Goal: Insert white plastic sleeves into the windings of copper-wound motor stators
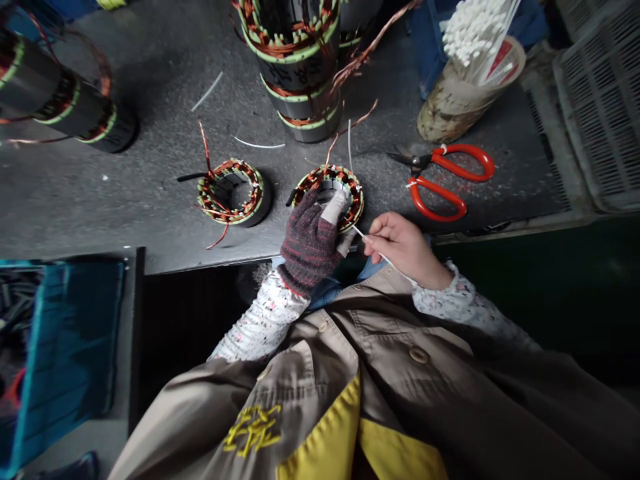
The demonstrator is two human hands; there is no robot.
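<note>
A ring-shaped stator (356, 193) wound with copper wire lies near the table's front edge. My left hand (313, 240), in a dark knitted glove with pale wraps on some fingers, grips its near left side, one wrapped finger reaching into the opening. At the ring's near right edge, my bare right hand (400, 247) pinches a thin white cord (358, 231) between thumb and finger. The cord's tip meets the ring and its tail runs back under the palm. Copper wire and a white strand stick up behind the ring. A second wound stator (260, 200) sits to the left, untouched.
Red-handled scissors (443, 180) lie open at the right, before a cup (450, 100) of white strands. Stacked stators (300, 87) stand behind; others (90, 110) lie at the left. Cord pieces (260, 144) are scattered on the table (150, 200). A blue crate (75, 333) is lower left.
</note>
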